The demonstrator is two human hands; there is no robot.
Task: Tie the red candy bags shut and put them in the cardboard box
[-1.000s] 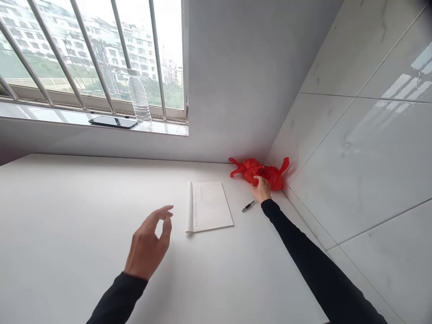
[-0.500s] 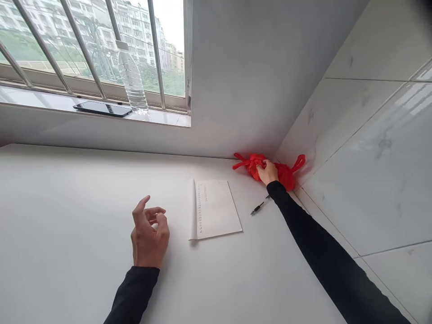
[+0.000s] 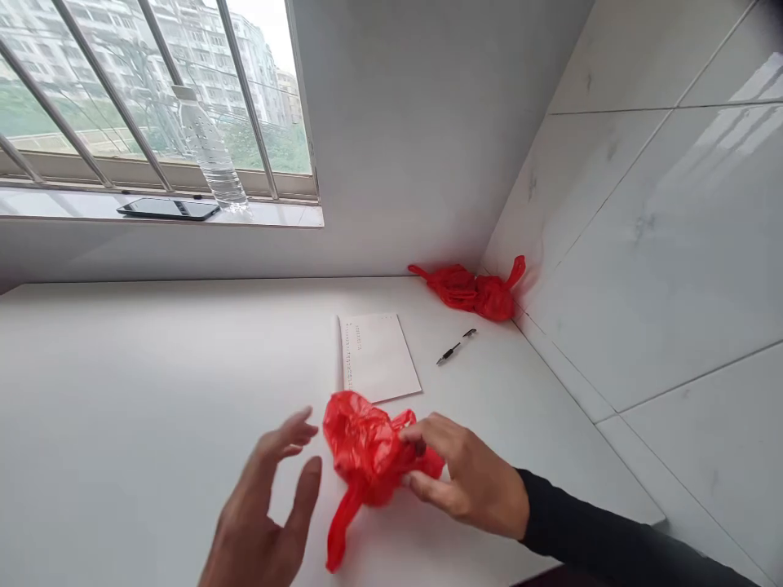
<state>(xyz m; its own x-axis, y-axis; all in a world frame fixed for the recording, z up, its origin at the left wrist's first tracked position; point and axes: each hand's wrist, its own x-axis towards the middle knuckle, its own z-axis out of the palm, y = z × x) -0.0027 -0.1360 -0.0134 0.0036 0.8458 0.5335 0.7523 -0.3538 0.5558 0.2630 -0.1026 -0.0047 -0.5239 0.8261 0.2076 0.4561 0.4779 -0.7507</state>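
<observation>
A crumpled red plastic bag [image 3: 367, 444] is at the front of the white table, with one handle trailing toward me. My right hand [image 3: 462, 473] grips its right side between thumb and fingers. Just left of the bag is my left hand [image 3: 269, 497], fingers and thumb spread, holding nothing. Behind the bag lies a notebook [image 3: 382, 355] with small printed or written marks along its left side. The bag hides part of the notebook's front edge.
More crumpled red plastic bag [image 3: 468, 289] lies in the back corner by the tiled wall. A black pen [image 3: 456, 349] rests right of the notebook. On the windowsill stand a water bottle [image 3: 211, 155] and a flat dark tablet-like device [image 3: 168, 209].
My right hand has drawn a red bag from the back corner to the table's front. My left hand has come lower and opened wider beside it. The view has shifted to the right.
</observation>
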